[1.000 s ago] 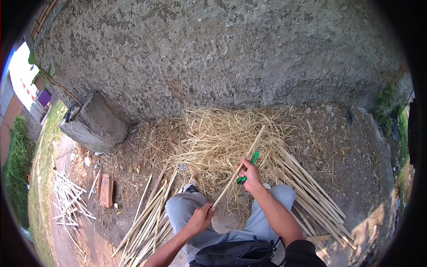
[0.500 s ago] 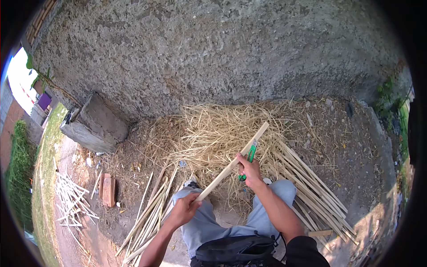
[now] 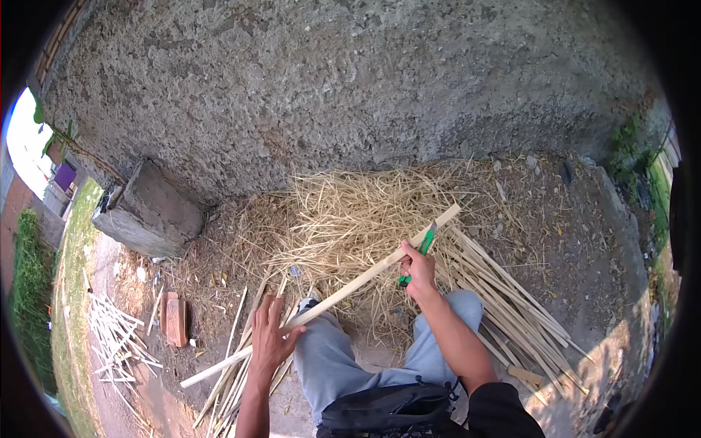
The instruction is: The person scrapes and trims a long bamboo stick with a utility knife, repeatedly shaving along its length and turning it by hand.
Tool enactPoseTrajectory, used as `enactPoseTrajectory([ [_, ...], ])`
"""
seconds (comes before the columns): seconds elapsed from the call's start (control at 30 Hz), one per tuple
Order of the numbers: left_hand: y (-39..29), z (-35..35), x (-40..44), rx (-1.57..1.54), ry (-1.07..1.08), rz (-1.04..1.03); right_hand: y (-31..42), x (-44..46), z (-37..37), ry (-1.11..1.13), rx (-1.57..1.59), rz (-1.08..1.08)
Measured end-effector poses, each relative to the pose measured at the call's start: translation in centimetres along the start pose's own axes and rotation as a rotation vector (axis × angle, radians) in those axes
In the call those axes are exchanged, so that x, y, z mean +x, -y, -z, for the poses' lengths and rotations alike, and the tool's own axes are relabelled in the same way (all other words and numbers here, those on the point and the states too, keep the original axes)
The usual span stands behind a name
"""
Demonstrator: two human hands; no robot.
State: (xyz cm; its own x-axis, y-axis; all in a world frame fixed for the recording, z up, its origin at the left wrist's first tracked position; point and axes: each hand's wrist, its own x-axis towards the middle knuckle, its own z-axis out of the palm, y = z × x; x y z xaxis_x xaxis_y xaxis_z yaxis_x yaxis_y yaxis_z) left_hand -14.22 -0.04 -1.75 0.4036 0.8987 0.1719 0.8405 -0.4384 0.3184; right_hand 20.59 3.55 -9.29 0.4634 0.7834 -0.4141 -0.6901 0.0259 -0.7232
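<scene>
A long pale wooden strip (image 3: 350, 286) runs diagonally across my lap, its upper end over the pile of shavings (image 3: 358, 212). My right hand (image 3: 420, 272) is closed round a green cutter (image 3: 426, 243) and also pinches the strip near its upper part; the cutter's blade end lies beside the strip. With its fingers apart, my left hand (image 3: 270, 336) is at the lower part of the strip, the thumb by its edge. Longer strips (image 3: 511, 306) lie on the ground to the right, and more strips (image 3: 234, 394) lie at the left beneath my left hand.
A rough wall (image 3: 328, 95) stands ahead, with a concrete block (image 3: 150, 212) at its left. A reddish brick (image 3: 176, 321) and a heap of short white strips (image 3: 117, 339) are on the ground at left. A black bag (image 3: 387, 409) rests at my waist.
The strip has turned so its broad face shows, and its lower end now reaches farther left. My left hand has moved left and its fingers have opened. The cutter has shifted slightly right.
</scene>
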Motion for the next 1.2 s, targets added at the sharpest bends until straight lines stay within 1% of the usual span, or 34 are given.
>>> enactPoseTrajectory([
  [0.03,0.5,0.3,-0.6,0.138,-0.075,0.023,0.1,-0.1,0.1,-0.005,0.001,0.002],
  [0.07,1.6,0.3,-1.6,0.071,-0.131,0.019,0.1,-0.2,0.1,0.0,0.003,-0.011],
  [0.1,1.8,-0.1,-2.6,0.071,-0.127,0.021,0.0,-0.3,0.2,0.006,0.004,-0.025],
  [0.17,2.2,-0.7,-4.7,0.263,-0.394,-0.16,-0.6,0.1,0.7,-0.003,-0.009,-0.034],
  [0.23,1.8,-2.9,-7.9,0.26,-0.303,-0.259,-0.8,0.3,0.7,-0.015,-0.014,-0.04],
  [0.27,0.5,-4.5,-9.3,0.247,-0.375,-0.29,-0.6,0.2,0.4,-0.021,-0.015,-0.034],
  [0.3,-0.4,-5.2,-10.3,0.185,-0.229,-0.349,-0.5,0.2,0.3,-0.027,-0.018,-0.027],
  [0.33,-1.0,-6.4,-10.9,0.045,0.125,-0.314,-0.5,0.2,0.2,-0.026,-0.019,-0.025],
  [0.37,-0.8,-6.7,-11.5,0.042,0.123,-0.315,-0.6,0.3,0.1,-0.043,-0.025,-0.027],
  [0.43,-0.1,-6.9,-12.7,0.156,0.156,-0.34,-0.8,0.4,0.4,-0.062,-0.036,-0.028],
  [0.47,1.0,-6.8,-13.2,0.123,0.149,-0.368,-0.8,0.5,0.6,-0.046,-0.004,-0.036],
  [0.5,3.0,-7.1,-14.1,0.026,0.148,-0.384,-0.8,0.5,0.8,-0.029,0.024,-0.046],
  [0.57,8.1,-7.9,-16.2,-0.108,0.081,-0.436,-0.3,0.0,0.8,-0.036,-0.006,-0.037],
  [0.63,7.9,-5.9,-15.9,0.061,0.046,-0.044,-0.2,-0.2,0.9,-0.042,-0.021,-0.029],
  [0.67,9.1,-7.1,-16.6,0.054,-0.197,0.063,-0.2,-0.2,1.2,-0.035,0.003,-0.039],
  [0.7,8.1,-6.3,-16.4,0.138,-0.308,0.173,-0.3,-0.2,1.4,-0.03,0.027,-0.049],
  [0.77,4.0,-4.9,-15.2,0.059,-0.413,0.027,-0.3,-0.4,1.1,-0.047,0.009,-0.046],
  [0.8,1.3,-4.6,-15.0,0.041,-0.372,-0.064,-0.1,-0.6,0.8,-0.061,-0.006,-0.049],
  [0.83,0.5,-5.7,-15.9,0.031,-0.322,-0.23,0.0,-0.6,0.4,-0.072,-0.023,-0.051],
  [0.87,0.5,-7.2,-16.4,0.014,-0.2,-0.404,-0.1,-0.4,0.4,-0.066,-0.026,-0.049],
  [0.9,-0.4,-6.5,-15.8,0.059,0.137,-0.461,-0.4,-0.2,0.4,-0.045,-0.027,-0.066],
  [0.97,-0.5,-6.4,-14.5,0.151,0.22,-0.491,-0.9,0.2,0.9,-0.031,-0.024,-0.079],
  [1.1,2.1,-4.8,-12.6,0.039,0.249,-0.484,-1.0,0.0,0.7,-0.016,-0.041,-0.097],
  [1.17,2.6,-3.9,-12.0,0.06,0.118,-0.441,-0.6,-0.3,0.5,-0.019,-0.006,-0.086],
  [1.2,2.4,-3.9,-11.7,0.071,-0.032,-0.526,-0.7,-0.1,0.8,-0.019,-0.001,-0.084],
])
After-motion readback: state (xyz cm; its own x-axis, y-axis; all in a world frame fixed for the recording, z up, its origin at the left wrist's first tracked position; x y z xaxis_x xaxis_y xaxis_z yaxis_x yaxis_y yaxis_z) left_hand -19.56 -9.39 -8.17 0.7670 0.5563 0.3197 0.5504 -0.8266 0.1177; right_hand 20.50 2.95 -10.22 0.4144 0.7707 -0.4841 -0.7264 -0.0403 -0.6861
